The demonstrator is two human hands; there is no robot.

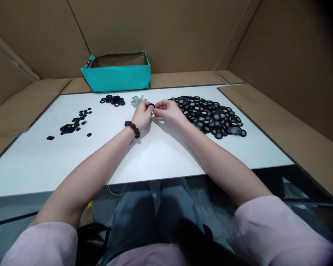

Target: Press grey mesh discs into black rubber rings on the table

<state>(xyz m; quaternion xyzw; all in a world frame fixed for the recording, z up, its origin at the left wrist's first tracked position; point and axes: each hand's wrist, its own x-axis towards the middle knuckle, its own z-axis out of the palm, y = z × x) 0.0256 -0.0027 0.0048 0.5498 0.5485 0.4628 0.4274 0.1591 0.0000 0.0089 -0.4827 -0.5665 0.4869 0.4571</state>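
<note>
Over the middle of the white table (155, 155), my left hand (142, 113) and my right hand (168, 110) meet at one small black ring (152, 105). The fingers of both hands pinch it from opposite sides. To the right of my right hand spreads a large pile of black rings with pale, film-like centres (213, 115). Just behind my left hand lie several clear discs (137, 100), partly hidden by it. Further left is a small heap of black rings (113, 100). Loose solid black discs (72, 126) are scattered on the left.
A turquoise open box (119, 78) stands at the back on a cardboard ledge. Cardboard walls (180, 37) rise behind and at both sides. The table's front edge runs above my lap.
</note>
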